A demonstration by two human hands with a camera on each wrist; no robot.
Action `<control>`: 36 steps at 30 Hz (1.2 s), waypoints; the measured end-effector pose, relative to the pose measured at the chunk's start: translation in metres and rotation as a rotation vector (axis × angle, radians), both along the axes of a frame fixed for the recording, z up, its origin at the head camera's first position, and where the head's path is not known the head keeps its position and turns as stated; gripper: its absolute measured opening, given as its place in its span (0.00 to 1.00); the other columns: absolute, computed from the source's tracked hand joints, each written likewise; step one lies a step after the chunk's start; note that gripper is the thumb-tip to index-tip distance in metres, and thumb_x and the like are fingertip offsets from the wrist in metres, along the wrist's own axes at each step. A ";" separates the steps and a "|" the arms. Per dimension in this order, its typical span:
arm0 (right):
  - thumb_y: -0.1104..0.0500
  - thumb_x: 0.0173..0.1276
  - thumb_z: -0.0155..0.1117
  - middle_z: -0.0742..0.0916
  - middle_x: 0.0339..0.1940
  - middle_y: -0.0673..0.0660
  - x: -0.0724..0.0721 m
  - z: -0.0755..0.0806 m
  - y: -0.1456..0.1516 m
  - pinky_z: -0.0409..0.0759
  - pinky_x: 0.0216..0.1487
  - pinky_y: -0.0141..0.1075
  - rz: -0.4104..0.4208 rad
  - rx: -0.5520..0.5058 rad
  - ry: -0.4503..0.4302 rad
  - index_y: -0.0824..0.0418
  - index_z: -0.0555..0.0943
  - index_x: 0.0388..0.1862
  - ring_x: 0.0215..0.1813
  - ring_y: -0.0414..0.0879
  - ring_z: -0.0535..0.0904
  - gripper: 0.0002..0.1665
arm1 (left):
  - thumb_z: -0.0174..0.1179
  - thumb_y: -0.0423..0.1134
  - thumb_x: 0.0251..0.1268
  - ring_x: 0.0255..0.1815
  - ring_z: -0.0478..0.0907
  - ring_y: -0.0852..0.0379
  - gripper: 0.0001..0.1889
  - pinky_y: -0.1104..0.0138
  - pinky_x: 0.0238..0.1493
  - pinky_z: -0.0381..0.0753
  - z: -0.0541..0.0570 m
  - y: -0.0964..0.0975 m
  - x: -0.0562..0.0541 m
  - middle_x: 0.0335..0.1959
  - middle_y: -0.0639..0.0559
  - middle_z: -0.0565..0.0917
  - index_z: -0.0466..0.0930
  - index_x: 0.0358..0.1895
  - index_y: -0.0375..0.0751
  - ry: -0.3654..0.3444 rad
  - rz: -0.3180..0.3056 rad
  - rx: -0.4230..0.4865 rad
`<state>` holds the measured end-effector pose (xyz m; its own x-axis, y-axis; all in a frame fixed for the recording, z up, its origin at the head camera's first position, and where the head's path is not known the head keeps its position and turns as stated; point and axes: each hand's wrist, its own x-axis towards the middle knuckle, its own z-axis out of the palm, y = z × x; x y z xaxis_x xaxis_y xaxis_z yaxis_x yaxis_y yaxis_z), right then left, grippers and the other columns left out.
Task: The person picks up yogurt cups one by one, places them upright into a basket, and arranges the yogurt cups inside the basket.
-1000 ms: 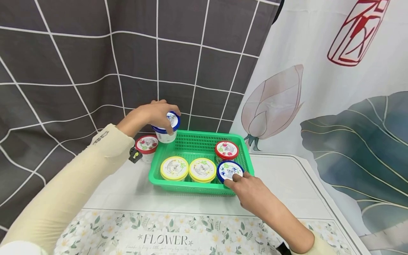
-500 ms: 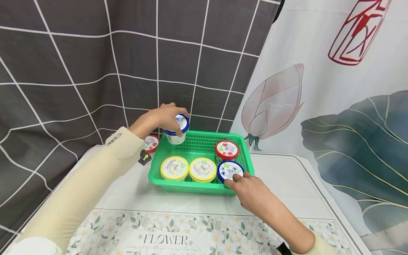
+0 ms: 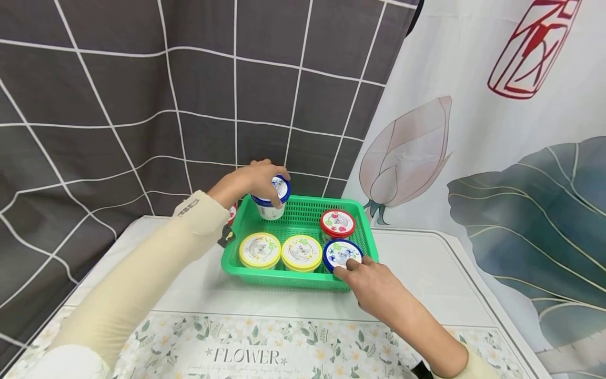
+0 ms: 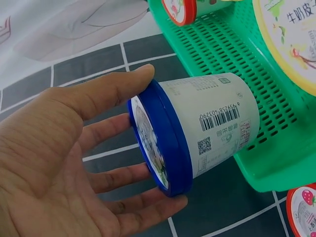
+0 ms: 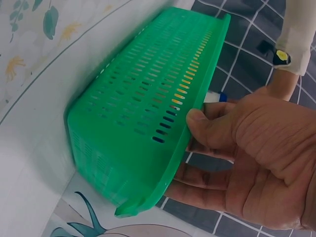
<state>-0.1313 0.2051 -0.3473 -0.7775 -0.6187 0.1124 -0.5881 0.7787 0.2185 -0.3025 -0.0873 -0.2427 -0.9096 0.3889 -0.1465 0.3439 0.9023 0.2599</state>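
My left hand (image 3: 259,181) grips a white paper tub with a blue lid (image 4: 212,123) by its lid, fingers spread round the rim. That tub is tilted over the back left of the green basket (image 5: 133,98). At the basket's front right corner, my right hand (image 3: 379,284) holds the rim, its thumb on the outer edge in the right wrist view. Its fingertips overlap another blue-lidded tub (image 3: 342,252) inside. Two yellow-lidded tubs, one on the left (image 3: 260,250) and one in the middle (image 3: 301,252), and a red-lidded tub (image 3: 337,223) also stand in the basket.
Left of the basket, a red-lidded tub (image 4: 303,210) stands mostly hidden behind my left wrist in the head view. A dark gridded curtain (image 3: 199,89) hangs close behind the basket. A floral mat (image 3: 246,337) lies along the table's front.
My left hand has carried the blue-lidded tub right and slightly down, over the basket's back left. My left forearm now covers more of the outside red-lidded tub. My right hand has stayed put.
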 end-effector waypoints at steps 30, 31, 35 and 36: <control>0.72 0.66 0.81 0.93 0.48 0.61 -0.001 0.001 -0.002 0.92 0.38 0.48 -0.033 0.002 -0.056 0.55 0.89 0.56 0.39 0.54 0.84 0.23 | 0.78 0.55 0.69 0.86 0.64 0.35 0.42 0.36 0.79 0.78 -0.038 0.051 0.003 0.84 0.41 0.70 0.74 0.84 0.58 -0.059 -0.015 -0.012; 0.72 0.66 0.81 0.93 0.48 0.61 -0.001 0.001 -0.002 0.92 0.37 0.49 -0.034 0.001 -0.057 0.55 0.89 0.57 0.40 0.55 0.83 0.23 | 0.78 0.55 0.69 0.86 0.64 0.36 0.42 0.36 0.79 0.79 -0.040 0.053 0.002 0.84 0.41 0.70 0.74 0.84 0.58 -0.062 -0.009 -0.014; 0.72 0.66 0.81 0.92 0.47 0.61 -0.001 0.001 -0.002 0.92 0.37 0.49 -0.035 -0.001 -0.054 0.54 0.89 0.56 0.40 0.55 0.84 0.23 | 0.79 0.55 0.69 0.87 0.63 0.36 0.42 0.36 0.80 0.78 -0.044 0.057 0.001 0.85 0.42 0.69 0.73 0.84 0.60 -0.085 0.014 -0.017; 0.72 0.66 0.81 0.92 0.47 0.61 -0.001 0.001 -0.002 0.92 0.37 0.49 -0.036 -0.001 -0.054 0.54 0.89 0.56 0.40 0.55 0.83 0.24 | 0.79 0.55 0.69 0.87 0.63 0.36 0.42 0.36 0.80 0.78 -0.045 0.057 0.000 0.85 0.42 0.69 0.73 0.84 0.60 -0.091 0.017 -0.017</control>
